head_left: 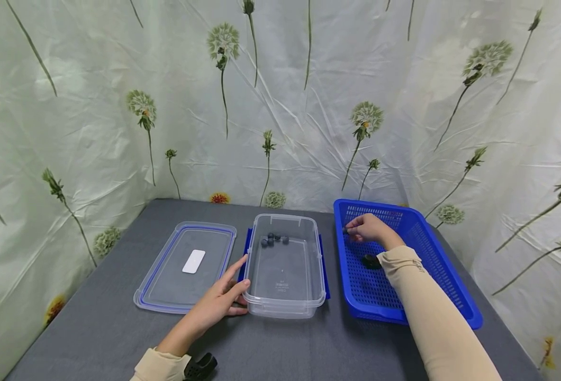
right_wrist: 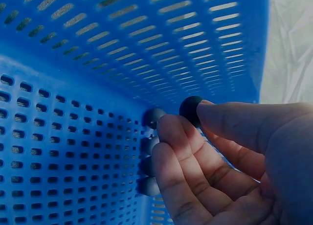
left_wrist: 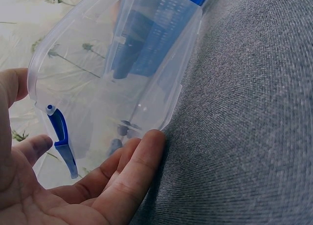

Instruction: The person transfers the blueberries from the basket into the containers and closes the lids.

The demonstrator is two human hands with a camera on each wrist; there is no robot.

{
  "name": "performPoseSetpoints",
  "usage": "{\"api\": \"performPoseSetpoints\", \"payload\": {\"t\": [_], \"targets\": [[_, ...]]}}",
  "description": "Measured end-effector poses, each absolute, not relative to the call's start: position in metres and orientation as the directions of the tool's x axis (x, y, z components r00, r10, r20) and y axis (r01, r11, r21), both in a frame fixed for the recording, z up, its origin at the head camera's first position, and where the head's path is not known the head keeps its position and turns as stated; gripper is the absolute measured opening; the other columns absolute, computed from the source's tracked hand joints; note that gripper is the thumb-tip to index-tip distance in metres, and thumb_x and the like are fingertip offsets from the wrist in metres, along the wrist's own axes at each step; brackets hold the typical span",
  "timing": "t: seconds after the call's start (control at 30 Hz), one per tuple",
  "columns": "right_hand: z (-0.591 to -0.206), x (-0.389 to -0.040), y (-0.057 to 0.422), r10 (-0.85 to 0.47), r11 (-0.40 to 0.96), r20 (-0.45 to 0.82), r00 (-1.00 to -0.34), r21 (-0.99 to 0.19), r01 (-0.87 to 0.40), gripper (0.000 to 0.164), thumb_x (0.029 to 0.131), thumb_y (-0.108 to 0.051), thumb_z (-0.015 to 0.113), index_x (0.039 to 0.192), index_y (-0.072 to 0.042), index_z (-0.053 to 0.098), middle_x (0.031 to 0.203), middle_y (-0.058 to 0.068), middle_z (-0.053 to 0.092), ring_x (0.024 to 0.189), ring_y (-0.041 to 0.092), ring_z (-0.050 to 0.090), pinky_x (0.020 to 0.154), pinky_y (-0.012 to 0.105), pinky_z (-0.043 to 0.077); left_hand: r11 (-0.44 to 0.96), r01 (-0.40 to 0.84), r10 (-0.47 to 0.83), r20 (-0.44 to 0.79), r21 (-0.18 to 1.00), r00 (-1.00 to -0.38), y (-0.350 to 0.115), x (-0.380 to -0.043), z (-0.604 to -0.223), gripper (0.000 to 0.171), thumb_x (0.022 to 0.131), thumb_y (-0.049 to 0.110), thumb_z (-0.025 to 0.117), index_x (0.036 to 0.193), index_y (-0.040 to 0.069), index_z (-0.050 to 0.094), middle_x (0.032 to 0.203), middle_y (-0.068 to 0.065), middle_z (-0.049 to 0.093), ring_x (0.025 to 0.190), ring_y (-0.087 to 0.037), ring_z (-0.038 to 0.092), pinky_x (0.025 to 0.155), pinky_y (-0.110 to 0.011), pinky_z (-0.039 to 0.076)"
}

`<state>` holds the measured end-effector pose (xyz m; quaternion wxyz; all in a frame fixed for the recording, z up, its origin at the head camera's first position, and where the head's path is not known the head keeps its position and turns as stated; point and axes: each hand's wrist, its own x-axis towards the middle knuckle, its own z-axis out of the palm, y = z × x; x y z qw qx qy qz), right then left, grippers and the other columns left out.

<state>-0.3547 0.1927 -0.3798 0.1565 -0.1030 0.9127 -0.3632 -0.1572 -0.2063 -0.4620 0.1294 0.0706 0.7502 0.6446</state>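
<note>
My right hand is inside the blue basket, pinching a dark blueberry between thumb and fingertip. Behind those fingers, several more blueberries lie in a row along the basket's edge. My left hand touches the left side of a clear plastic container, its fingers spread loosely against the wall and rim. Several blueberries sit on the container's floor toward the far end. A blue side latch hangs down between the left fingers.
Left of the container, a clear lid with a blue seal and a white label lies flat. Everything stands on a grey cloth-covered table. A floral curtain hangs behind and at both sides.
</note>
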Motion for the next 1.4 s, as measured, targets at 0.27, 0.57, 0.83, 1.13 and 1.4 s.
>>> {"api": "performPoseSetpoints", "payload": {"t": [0.27,0.57,0.83,1.13,1.4], "targets": [[-0.375,-0.351,0.191,-0.325,0.692,-0.155,-0.933,-0.712,-0.123,0.027,0.107,-0.003,0.059,0.126,0.016,0.066,0.080,0.003,0.069,0.069,0.009,0.058,0.067,0.025,0.051,0.148,-0.066,0.274,-0.106,0.987,-0.956,-0.207,-0.156,-0.464,0.072,0.113,0.036,0.056,0.173,0.031,0.017,0.126,-0.026,0.059,0.097,-0.023,0.067,0.090,-0.045,0.067],[-0.367,-0.345,0.185,-0.310,0.690,-0.094,-0.946,-0.707,-0.156,0.031,0.108,-0.009,0.062,0.129,0.012,0.067,0.103,0.020,0.078,0.085,0.013,0.071,0.077,0.028,0.060,0.151,-0.063,0.269,-0.102,0.987,-0.958,-0.207,-0.156,-0.464,0.071,0.113,0.035,0.056,0.173,0.031,0.017,0.121,-0.022,0.059,0.097,-0.023,0.067,0.089,-0.044,0.067],[-0.357,-0.341,0.181,-0.313,0.668,-0.073,-0.947,-0.726,-0.164,0.031,0.109,-0.010,0.061,0.130,0.012,0.066,0.105,0.023,0.078,0.084,0.013,0.072,0.077,0.029,0.060,0.149,-0.061,0.265,-0.100,0.987,-0.959,-0.206,-0.156,-0.463,0.072,0.113,0.036,0.057,0.173,0.031,0.018,0.120,-0.021,0.059,0.097,-0.023,0.067,0.090,-0.044,0.067],[-0.345,-0.337,0.176,-0.299,0.679,-0.065,-0.952,-0.715,-0.165,0.034,0.110,-0.015,0.061,0.135,0.009,0.065,0.096,0.011,0.075,0.081,0.015,0.066,0.073,0.030,0.056,0.154,-0.061,0.261,-0.100,0.986,-0.960,-0.206,-0.156,-0.462,0.071,0.113,0.035,0.056,0.173,0.030,0.019,0.119,-0.021,0.059,0.096,-0.023,0.067,0.089,-0.044,0.067],[-0.336,-0.338,0.161,-0.328,0.675,-0.034,-0.944,-0.707,-0.209,0.033,0.110,-0.014,0.061,0.134,0.008,0.066,0.104,0.019,0.078,0.085,0.015,0.071,0.087,0.037,0.061,0.158,-0.063,0.259,-0.103,0.985,-0.960,-0.206,-0.156,-0.462,0.071,0.113,0.036,0.056,0.173,0.031,0.019,0.119,-0.021,0.059,0.096,-0.023,0.067,0.089,-0.044,0.067]]}}
